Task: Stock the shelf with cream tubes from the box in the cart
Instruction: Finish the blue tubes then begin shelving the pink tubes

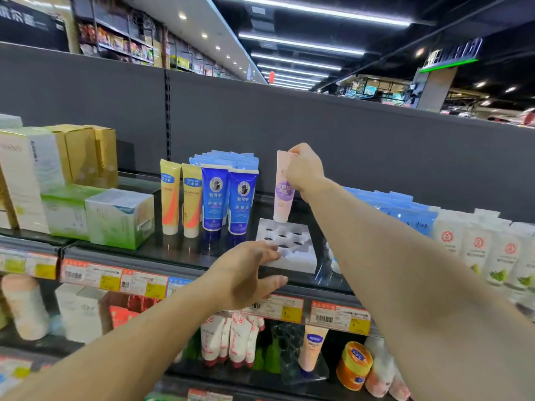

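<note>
— Two hands up at the shelf, so let's begin at our fingers: what has the right hand (304, 169) got?

— Its fingers are curled round the crimped top end of a pale pink plastic cream tube with a purple label (283, 188). We hold it upright, cap down, its long axis close to vertical, so the tube hangs straight below our fingertips.

— And where does that put the cap?

— Just above the back row of a white moulded tray with round holes (301, 256), which sits on the dark glass shelf (173, 250). Whether the cap is already touching the tray we cannot tell.

— Our left hand (246, 273)?

— Fingers fairly straight, holding nothing, their tips resting on the tray's near left corner, the thumb lower by the shelf edge. We judge it is steadying the tray.

— So which hand does the next move belong to?

— The right, being directly over the holes. The drop is downward along the tube's own axis into a back hole. Left of the tray stand two blue tubes (228, 201) and two yellow tubes (181, 201), caps down
</note>
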